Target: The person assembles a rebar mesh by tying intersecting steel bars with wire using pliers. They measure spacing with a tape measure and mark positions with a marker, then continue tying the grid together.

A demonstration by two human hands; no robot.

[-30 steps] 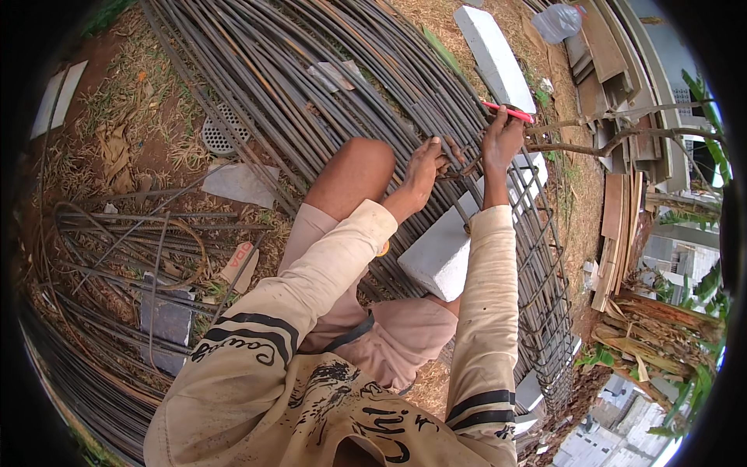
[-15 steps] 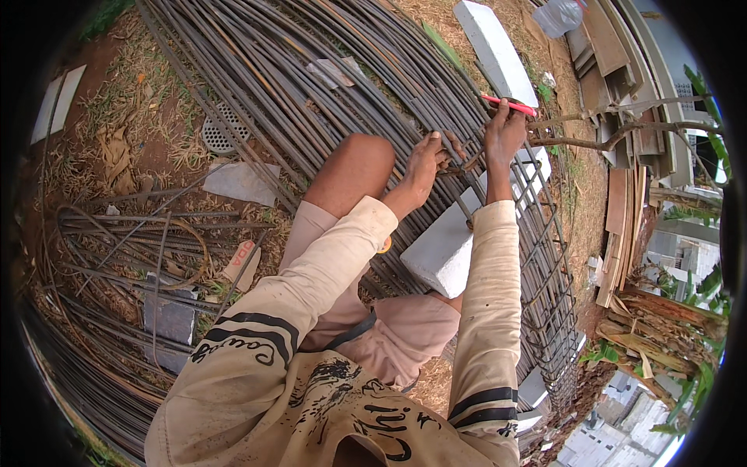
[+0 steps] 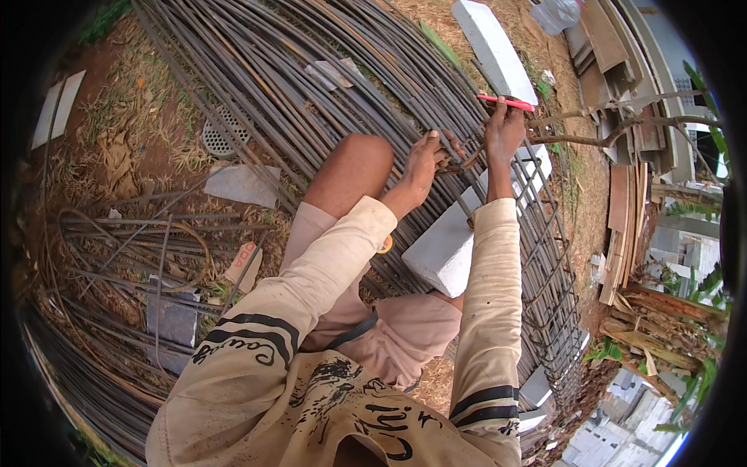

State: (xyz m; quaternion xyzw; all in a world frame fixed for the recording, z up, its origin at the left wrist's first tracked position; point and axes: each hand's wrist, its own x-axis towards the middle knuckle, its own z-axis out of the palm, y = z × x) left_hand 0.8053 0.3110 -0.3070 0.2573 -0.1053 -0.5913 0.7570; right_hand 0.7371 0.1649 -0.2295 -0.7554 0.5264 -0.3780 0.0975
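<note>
My right hand (image 3: 504, 134) is closed around a slim red-handled tool (image 3: 510, 103), whose working end is hidden by the fingers. To its left, my left hand (image 3: 422, 167) curls its fingers on a piece of rebar (image 3: 469, 161) at the end of a tied rebar cage (image 3: 549, 288). A white block (image 3: 443, 253) lies under the cage, between my forearms. Beneath both hands runs a wide bundle of long steel bars (image 3: 311, 66).
Another white block (image 3: 496, 50) lies beyond my right hand. A bare branch (image 3: 607, 140) reaches in from the right, near stacked wooden boards (image 3: 615, 226). Bent bars (image 3: 124, 249) and a grey slab (image 3: 171, 315) lie at left, on dry grass.
The red-handled tool has shifted slightly left and turned a little with my right hand. My left hand stays almost in place.
</note>
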